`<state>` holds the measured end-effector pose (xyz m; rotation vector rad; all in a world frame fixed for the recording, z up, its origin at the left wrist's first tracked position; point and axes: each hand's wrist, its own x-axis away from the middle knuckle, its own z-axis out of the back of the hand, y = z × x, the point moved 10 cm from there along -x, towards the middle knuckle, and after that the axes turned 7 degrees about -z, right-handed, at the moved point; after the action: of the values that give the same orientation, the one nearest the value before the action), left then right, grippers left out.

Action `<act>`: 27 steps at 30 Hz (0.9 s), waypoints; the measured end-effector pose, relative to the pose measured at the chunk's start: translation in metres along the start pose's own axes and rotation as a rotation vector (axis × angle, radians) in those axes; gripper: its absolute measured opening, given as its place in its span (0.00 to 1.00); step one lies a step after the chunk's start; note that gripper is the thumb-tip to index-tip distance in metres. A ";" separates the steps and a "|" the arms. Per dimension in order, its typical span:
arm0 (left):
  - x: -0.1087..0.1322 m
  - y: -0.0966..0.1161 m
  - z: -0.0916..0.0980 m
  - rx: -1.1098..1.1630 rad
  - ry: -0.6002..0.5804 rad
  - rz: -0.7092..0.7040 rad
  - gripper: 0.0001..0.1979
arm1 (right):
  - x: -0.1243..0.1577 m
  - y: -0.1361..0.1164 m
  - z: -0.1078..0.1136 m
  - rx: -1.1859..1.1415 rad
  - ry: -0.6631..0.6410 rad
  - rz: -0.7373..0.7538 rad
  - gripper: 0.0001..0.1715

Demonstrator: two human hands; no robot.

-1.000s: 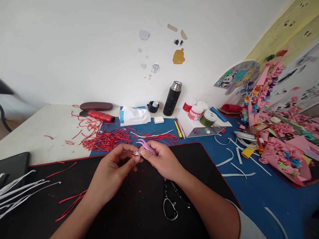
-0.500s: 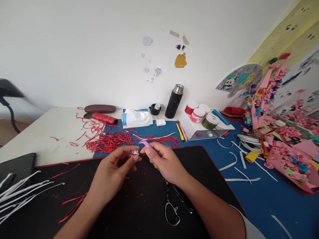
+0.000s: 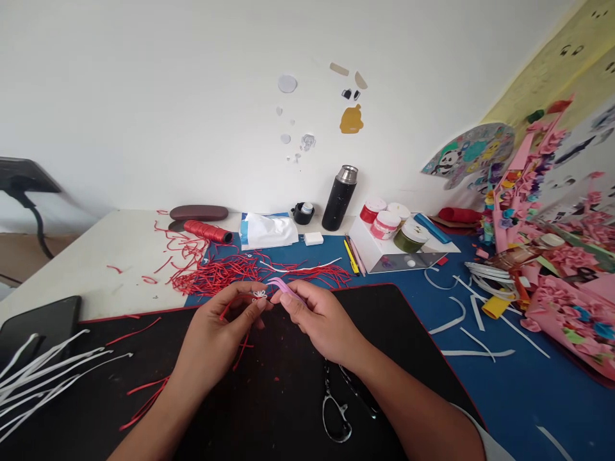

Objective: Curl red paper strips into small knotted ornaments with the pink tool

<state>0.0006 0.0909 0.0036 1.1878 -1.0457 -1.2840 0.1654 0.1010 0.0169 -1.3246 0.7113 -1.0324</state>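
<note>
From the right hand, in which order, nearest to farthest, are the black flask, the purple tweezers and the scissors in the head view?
1. Purple tweezers: held in the right hand.
2. Scissors: on the black mat, toward the wearer.
3. Black flask: at the back, by the wall.

Pale grey sleeve, bare forearms, ringless fingers

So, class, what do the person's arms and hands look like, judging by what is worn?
The left hand and right hand are ungloved, with no rings, watch or bracelet visible. A pale grey sleeve shows on the right arm, near the picture's bottom edge; the left forearm is bare where visible.
</note>
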 end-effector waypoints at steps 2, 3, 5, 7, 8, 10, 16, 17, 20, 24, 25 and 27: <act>0.000 -0.001 0.001 0.012 0.009 0.003 0.21 | 0.000 -0.001 0.001 0.011 0.008 -0.001 0.25; 0.000 -0.001 0.001 0.019 0.010 0.003 0.21 | 0.001 -0.001 0.001 0.019 0.012 -0.001 0.25; -0.001 -0.002 0.000 0.034 0.009 0.007 0.20 | 0.002 -0.003 0.001 0.040 0.023 0.005 0.24; -0.001 -0.001 0.000 0.039 0.011 0.007 0.19 | 0.002 -0.005 0.001 0.059 0.028 0.012 0.24; -0.002 -0.001 0.000 0.038 0.011 0.005 0.19 | 0.003 -0.006 0.001 0.067 0.028 0.016 0.24; -0.002 0.000 0.001 0.036 0.014 0.002 0.19 | 0.003 -0.008 0.000 0.084 0.023 0.024 0.23; -0.001 -0.001 0.003 0.035 0.020 0.020 0.19 | 0.004 -0.009 -0.004 0.140 0.002 0.048 0.23; -0.001 -0.001 0.003 0.031 0.020 0.019 0.19 | 0.004 -0.009 -0.005 0.150 0.000 0.055 0.23; -0.001 0.000 0.003 0.021 0.024 0.010 0.19 | 0.004 -0.008 -0.005 0.198 0.009 0.061 0.21; -0.001 0.000 0.002 0.012 0.015 0.009 0.20 | 0.004 -0.008 -0.005 0.295 0.030 0.057 0.21; -0.001 -0.001 0.002 0.003 0.013 0.009 0.21 | 0.004 -0.008 -0.005 0.315 0.033 0.058 0.21; -0.001 -0.002 0.002 -0.022 0.013 0.005 0.20 | 0.004 -0.010 -0.004 0.343 0.041 0.066 0.22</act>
<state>-0.0018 0.0915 0.0018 1.1748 -1.0225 -1.2793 0.1611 0.0965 0.0261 -0.9803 0.5744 -1.0761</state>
